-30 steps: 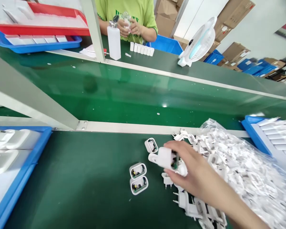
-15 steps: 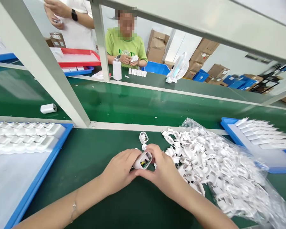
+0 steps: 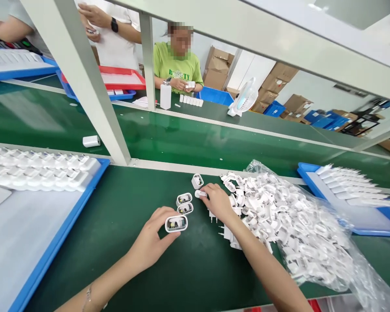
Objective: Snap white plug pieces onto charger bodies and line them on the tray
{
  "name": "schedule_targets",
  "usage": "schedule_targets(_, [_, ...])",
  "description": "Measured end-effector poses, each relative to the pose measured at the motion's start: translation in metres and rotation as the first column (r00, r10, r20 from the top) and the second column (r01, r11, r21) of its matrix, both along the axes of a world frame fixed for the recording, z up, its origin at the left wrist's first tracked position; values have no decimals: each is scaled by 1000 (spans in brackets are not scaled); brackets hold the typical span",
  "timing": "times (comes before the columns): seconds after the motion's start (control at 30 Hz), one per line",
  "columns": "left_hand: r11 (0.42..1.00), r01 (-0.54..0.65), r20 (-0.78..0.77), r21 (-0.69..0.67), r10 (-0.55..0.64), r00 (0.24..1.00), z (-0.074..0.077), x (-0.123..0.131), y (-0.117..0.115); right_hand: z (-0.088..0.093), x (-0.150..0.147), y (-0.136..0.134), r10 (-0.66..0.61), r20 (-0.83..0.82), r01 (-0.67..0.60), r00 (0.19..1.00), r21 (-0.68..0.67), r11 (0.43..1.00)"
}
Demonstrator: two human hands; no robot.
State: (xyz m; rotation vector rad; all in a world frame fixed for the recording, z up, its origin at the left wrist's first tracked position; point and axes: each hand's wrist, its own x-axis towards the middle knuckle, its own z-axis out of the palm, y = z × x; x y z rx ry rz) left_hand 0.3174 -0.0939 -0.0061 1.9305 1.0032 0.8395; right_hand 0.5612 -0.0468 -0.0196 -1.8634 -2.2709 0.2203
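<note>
My left hand (image 3: 159, 234) grips a white charger housing (image 3: 176, 224) whose open end faces up, with circuit parts showing inside. Just beyond it, two more open charger housings (image 3: 184, 199) stand close together on the green bench. My right hand (image 3: 216, 200) has its fingertips closed on a small white plug cover (image 3: 200, 194). Touching or nearly touching that cover is another open housing (image 3: 197, 181), slightly tilted. To the right of my right hand spreads a large heap of white plug covers (image 3: 279, 216), some with metal pins, partly on a clear plastic bag (image 3: 360, 268).
A blue tray (image 3: 94, 190) with rows of white chargers lies at left, another blue tray (image 3: 373, 221) at right. A slanted metal post (image 3: 94, 95) rises from the bench rail. One charger (image 3: 91, 141) lies on the green belt (image 3: 182, 143). Co-workers sit or stand across.
My hands have moved apart. The left keeps the charger housing, turned open end up and shifted left; the right has let go of it and pinches a plug cover. The view has shifted slightly left.
</note>
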Motion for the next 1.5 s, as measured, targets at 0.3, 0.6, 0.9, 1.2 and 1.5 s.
schedule_targets(0.3, [994, 109, -9, 24, -109, 994, 1, 4, -24, 29, 11, -38, -113, -502, 76, 857, -94, 993])
schedule_targets(0.6, [991, 125, -256, -47, -132, 957, -22, 22, -27, 25, 5, -79, -493, -861, -213, 126, -509, 834])
schedule_targets(0.9, [997, 61, -257, -43, -70, 964, -40, 26, -28, 16, -26, -107, -57, -734, 22, 677, -57, 998])
schedule_targets(1.2, [996, 78, -202, -40, -85, 976, -40, 26, -27, 8, -38, -110, 88, -593, -121, 800, -17, 992])
schedule_targets(1.5, [996, 85, -202, -27, -89, 975, -41, 24, -28, 17, -43, -110, 102, -398, -130, 912, -44, 991])
